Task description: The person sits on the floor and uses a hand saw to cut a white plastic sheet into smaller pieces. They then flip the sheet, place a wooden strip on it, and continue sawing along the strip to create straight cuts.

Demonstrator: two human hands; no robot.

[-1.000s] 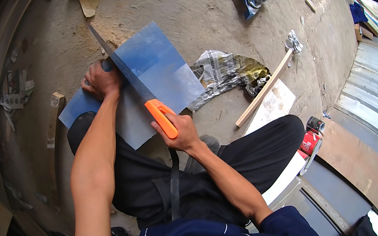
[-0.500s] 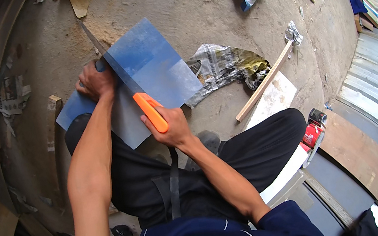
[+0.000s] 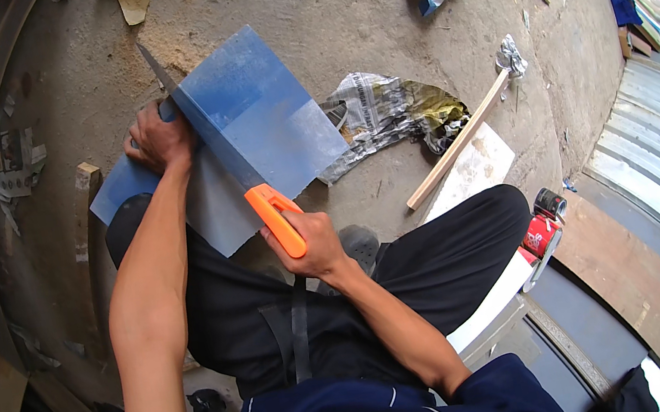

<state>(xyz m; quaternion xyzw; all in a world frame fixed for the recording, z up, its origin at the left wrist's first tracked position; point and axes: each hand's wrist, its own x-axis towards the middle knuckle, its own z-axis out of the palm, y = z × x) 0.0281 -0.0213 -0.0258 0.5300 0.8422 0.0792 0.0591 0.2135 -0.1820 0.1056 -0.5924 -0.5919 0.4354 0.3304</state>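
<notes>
My right hand [image 3: 316, 245] is wrapped round the orange handle of a handsaw [image 3: 275, 220]. The saw's long blade slants up and to the left across a blue sheet-like board [image 3: 268, 85], whose surface has paler, dusty patches. Just left of the blade, my left hand [image 3: 160, 137] grips the board, its fingers curled at the far edge. Part of the board's left side rests against my bent left knee, and its near part is over my lap. Whether the teeth sit inside a cut cannot be made out.
Sawdust [image 3: 155, 36] lies beyond the board. To the right are crumpled newspaper [image 3: 384, 110], a wooden strip [image 3: 459, 141] and a stained white panel [image 3: 477, 172]. A red can [image 3: 539, 234] stands by my right knee. A wood block [image 3: 86, 181] is at the left.
My right hand has drawn the saw back toward my body, so less blade sticks out past the board's far edge. My left hand keeps its grip; the view has shifted slightly.
</notes>
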